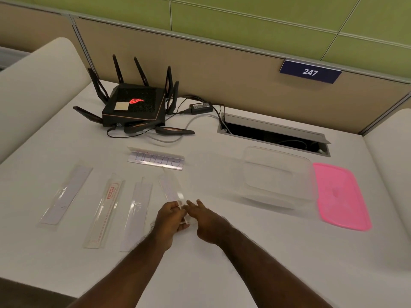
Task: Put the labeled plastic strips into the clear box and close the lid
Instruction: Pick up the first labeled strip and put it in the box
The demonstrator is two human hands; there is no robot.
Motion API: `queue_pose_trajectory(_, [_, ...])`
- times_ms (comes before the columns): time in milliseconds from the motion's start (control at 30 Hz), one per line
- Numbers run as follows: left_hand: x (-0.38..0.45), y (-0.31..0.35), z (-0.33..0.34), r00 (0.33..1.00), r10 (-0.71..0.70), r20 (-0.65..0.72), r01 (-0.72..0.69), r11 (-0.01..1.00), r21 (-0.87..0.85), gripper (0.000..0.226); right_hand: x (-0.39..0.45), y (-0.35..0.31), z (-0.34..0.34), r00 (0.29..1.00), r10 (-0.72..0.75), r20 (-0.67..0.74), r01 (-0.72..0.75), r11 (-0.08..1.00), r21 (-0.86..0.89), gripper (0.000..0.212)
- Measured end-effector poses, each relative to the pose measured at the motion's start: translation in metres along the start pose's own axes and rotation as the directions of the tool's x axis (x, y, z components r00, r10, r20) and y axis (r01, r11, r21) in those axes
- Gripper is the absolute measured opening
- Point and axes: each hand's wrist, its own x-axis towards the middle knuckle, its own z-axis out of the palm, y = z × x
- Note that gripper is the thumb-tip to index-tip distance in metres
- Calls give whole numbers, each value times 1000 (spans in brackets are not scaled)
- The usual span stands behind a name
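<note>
Clear strip [172, 188] blurred between hands

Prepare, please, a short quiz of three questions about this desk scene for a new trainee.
1. True or false: the pink lid is on the clear box.
2. How many strips lie flat on the table, untouched by any hand?
A) two B) four C) six
3. Fill in: both hands hold one end of a ____.

Key:
1. False; the lid lies on the table right of the open box.
2. B; three side by side left of the left hand, one with writing farther back.
3. Strip; the right hand pinches it too.
</note>
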Motion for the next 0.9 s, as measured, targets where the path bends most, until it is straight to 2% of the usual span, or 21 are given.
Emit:
queue_pose_trajectory(133, [-15, 6, -1, 999, 39, -30, -38, 999, 35, 34, -6, 7, -8, 996, -78, -51, 75, 996, -52, 92])
queue_pose_trajectory(300, [-35, 23, -20, 980, 73, 185, -93, 990, 103, 28, -9, 27, -33, 963, -164, -213, 123, 973, -194, 98])
queue_pose_trajectory(467, [-45, 57, -31, 925, 65, 375, -150, 968, 202, 28, -14, 51, -77, 916, -252, -312, 137, 928, -346, 86])
queue_pose_trajectory(633, [-40, 91, -28, 865, 63, 498, -223, 937, 268, 29, -32, 75, -116, 865, -277, -418, 152, 940, -306, 77])
queue_pose_trajectory(767, [-34, 111, -8, 863, 132, 488, -280, 929, 244, 29, -55, 96, -141, 836, -256, -485, 129, 952, -279, 68])
queue_pose_trajectory(833, [-30, 120, 6, 862, 235, 450, -387, 877, 283, 25, -67, 111, -157, 847, -208, -489, 89, 963, -255, 65])
queue_pose_trajectory(900, [-27, 130, 23, 834, 316, 453, -503, 773, 387, 32, -80, 127, -173, 857, -140, -496, 34, 976, -216, 64])
